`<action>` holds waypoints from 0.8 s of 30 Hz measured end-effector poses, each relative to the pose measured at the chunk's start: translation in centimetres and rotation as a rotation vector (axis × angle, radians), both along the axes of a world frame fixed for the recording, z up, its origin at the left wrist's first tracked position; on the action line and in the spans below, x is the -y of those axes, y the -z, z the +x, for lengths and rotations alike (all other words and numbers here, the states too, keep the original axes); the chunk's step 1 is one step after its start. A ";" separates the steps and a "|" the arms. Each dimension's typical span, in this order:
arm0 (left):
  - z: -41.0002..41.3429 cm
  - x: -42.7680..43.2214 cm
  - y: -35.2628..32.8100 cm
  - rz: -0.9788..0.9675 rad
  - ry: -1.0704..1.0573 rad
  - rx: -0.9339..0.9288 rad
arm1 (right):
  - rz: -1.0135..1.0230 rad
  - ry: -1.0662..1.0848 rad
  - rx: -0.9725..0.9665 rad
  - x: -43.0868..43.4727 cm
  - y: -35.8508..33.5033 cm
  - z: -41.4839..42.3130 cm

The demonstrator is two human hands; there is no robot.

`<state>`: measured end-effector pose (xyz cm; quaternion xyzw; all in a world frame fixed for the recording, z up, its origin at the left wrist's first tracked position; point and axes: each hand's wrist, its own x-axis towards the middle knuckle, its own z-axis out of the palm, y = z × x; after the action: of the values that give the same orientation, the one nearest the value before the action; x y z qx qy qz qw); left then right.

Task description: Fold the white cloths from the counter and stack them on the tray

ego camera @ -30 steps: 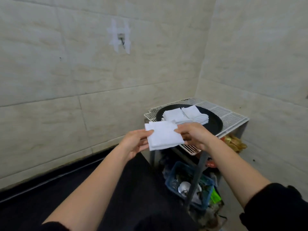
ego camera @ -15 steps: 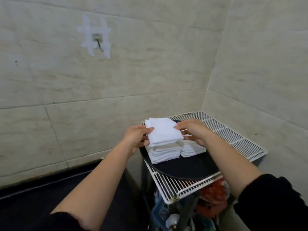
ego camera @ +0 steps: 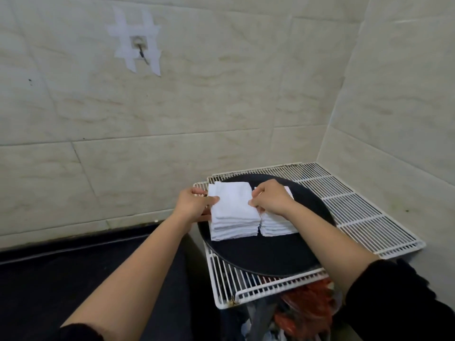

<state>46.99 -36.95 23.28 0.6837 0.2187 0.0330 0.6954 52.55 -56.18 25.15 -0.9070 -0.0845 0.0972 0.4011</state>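
Observation:
A round black tray (ego camera: pixel 273 257) sits on a white wire rack (ego camera: pixel 364 217). Two stacks of folded white cloths stand side by side on the tray: the left stack (ego camera: pixel 234 225) and the right stack (ego camera: pixel 275 226). A folded white cloth (ego camera: pixel 232 201) lies on top of the left stack. My left hand (ego camera: pixel 194 205) pinches its left edge, thumb on top. My right hand (ego camera: pixel 269 199) pinches its right edge with curled fingers and covers the top of the right stack.
A black counter (ego camera: pixel 73 271) runs along the tiled wall at the lower left. Red and mixed clutter (ego camera: pixel 305 308) sits under the rack. A taped wall outlet (ego camera: pixel 139 45) is high on the wall. Tiled walls close in the corner behind and to the right of the rack.
Both hands carried the folded cloth from the air over the tray down onto the left stack. The view has moved closer to the rack.

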 end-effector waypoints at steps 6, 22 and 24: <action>-0.5 0.1 1.0 0.041 -0.036 -0.022 | -0.209 0.004 0.132 -0.6 0.1 -0.1; -14.3 -12.8 4.3 1.030 -0.342 -0.129 | -0.252 -0.563 0.322 -19.9 2.0 -9.3; -18.4 -15.8 5.2 1.109 -0.352 -0.235 | -0.334 -0.690 0.340 -23.6 3.3 -12.5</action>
<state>28.57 -21.19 18.11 0.8976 0.3542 0.1812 0.1898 40.07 -32.58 21.81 -0.8813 -0.4312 0.0872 0.1728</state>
